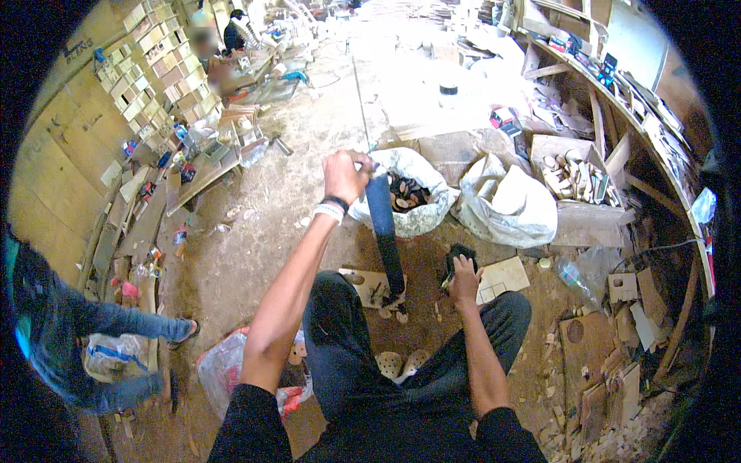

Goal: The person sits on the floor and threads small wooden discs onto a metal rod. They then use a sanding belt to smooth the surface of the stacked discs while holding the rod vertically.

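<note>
My left hand [347, 177], with bands on its wrist, is raised ahead of me, fingers closed at the top of a long dark blue strip [381, 224]. The strip slants down to a pale wooden board [363, 284] on the ground between my knees; its exact kind is unclear. Small dark bits lie on the board. Beside my right knee, my right hand [465, 282] has its fingers over a dark, soft-looking object [458, 258], also of unclear kind. A second pale board [505, 279] lies just right of that hand.
A white sack [448, 201] of dark and brown pieces stands ahead, beside another white sack [513, 204]. A wooden box [567, 208] holds wooden pieces. Another person's leg [131, 322] is at left, near a plastic bag [220, 370]. Wood scraps [594, 370] litter the right.
</note>
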